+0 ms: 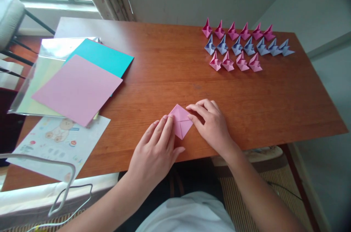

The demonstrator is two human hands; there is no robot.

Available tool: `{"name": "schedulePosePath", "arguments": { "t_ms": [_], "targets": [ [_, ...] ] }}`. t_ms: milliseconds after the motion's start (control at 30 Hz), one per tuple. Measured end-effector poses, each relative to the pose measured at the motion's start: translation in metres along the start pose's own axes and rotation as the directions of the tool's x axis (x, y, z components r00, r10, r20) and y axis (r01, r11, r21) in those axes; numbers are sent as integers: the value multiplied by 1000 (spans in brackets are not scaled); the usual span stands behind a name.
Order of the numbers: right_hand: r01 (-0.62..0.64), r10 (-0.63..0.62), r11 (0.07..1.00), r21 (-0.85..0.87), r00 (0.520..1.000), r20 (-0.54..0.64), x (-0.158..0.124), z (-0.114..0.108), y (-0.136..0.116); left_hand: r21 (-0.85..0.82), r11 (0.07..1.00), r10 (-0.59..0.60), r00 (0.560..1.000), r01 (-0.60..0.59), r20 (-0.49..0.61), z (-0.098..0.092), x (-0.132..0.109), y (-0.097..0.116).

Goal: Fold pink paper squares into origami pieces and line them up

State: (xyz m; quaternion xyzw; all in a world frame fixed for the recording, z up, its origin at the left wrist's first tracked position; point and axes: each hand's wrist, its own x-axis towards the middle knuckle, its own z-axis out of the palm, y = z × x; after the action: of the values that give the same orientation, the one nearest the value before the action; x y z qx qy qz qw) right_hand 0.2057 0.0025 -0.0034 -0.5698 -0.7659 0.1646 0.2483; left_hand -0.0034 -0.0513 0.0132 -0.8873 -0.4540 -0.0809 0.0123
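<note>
A small pink sheet of origami paper (pixel 183 124), folded into a diamond with creases across its face, lies on the table near the front edge. My left hand (pixel 155 148) rests over its left corner, fingers stretched out flat and thumb apart from the paper. At the right corner, my right hand (pixel 211 124) has its fingers bent, with thumb and index finger at the paper's edge. Whatever lies under my left fingertips is hidden.
Folded paper figures stand at the back right in rows: dark pink (pixel 233 32), bluish-purple (pixel 249 46) and light pink (pixel 242 62). To the left lie pink (pixel 79 89) and turquoise (pixel 102 56) sheets on a clear packet, a printed bear sheet (pixel 90 142) and a white cable (pixel 65 166).
</note>
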Motion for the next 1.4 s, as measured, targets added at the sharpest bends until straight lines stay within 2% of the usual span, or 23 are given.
{"name": "schedulePosePath", "arguments": {
  "t_ms": [167,400,533,633,733,900,1100,1167,1233,1333,1400],
  "targets": [
    [-9,9,1000,14,1000,2,0,0,0,34,999,-31,998,32,-46,-2,-17,-12],
    [-20,20,999,-27,1000,5,0,-3,-7,-86,992,-97,988,87,-117,0,-22,-21],
    [-76,79,990,-123,997,16,-2,-9,-19,-141,978,-178,969,154,-174,-1,-19,-13],
    [-126,135,967,-221,990,28,-3,-10,-30,-233,967,-147,971,101,-190,-4,-15,0],
    [-156,172,956,-248,984,45,-2,-8,-36,-298,949,-157,972,101,-173,-3,-9,8],
    [-155,164,981,-119,984,73,0,-5,-31,-405,902,-228,960,146,-162,2,-3,4],
    [-107,116,978,182,993,-37,-7,-8,-36,-484,854,-302,940,191,-161,1,4,-1],
    [-45,69,972,232,993,-94,-10,-10,-42,-569,796,-354,922,208,-157,-3,10,0],
    [31,9,971,237,986,-165,-14,-11,-48,-711,662,-433,895,237,-105,-8,16,1],
    [135,-87,974,183,965,-249,-20,-9,-55,-922,295,-528,847,250,61,-17,26,4],
    [176,-137,975,138,958,-251,-24,-6,-58,-969,84,-565,812,231,145,-19,31,6]
  ]
}}
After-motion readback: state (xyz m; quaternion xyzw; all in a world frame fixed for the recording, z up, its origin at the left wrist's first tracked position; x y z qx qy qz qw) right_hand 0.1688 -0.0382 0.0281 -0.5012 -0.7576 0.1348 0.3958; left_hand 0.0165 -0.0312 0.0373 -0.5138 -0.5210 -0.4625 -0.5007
